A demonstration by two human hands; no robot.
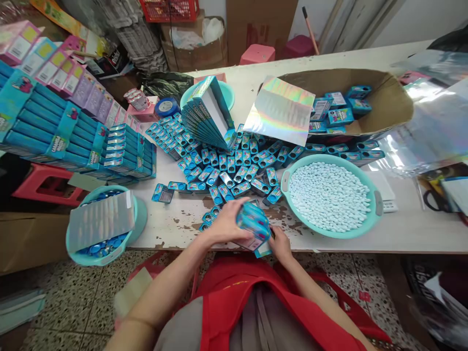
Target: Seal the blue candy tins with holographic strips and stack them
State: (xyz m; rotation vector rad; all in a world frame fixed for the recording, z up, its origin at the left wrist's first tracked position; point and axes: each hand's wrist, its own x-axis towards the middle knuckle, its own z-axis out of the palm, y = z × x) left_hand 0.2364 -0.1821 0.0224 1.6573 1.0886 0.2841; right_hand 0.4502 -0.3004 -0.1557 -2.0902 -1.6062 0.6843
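Near the table's front edge, my left hand point(228, 223) is wrapped round several small blue containers point(254, 219) held side by side, slightly blurred. My right hand point(281, 244) is closed on the edge of a blue carton point(263, 250) just below and right of them; how far the containers sit in it is hidden. Just left of my left hand stand a few more blue containers with round openings point(206, 219). Beyond both hands, many loose blue containers point(239, 173) cover the table, some upright and some lying.
A teal basin of pale pellets point(329, 195) stands on the right. Behind it are a cardboard box point(387, 105) and a shiny sheet point(281, 109). Flat cartons point(208, 117) lean at the back. Filled cartons point(54, 131) are stacked left, above a teal bucket point(141, 214).
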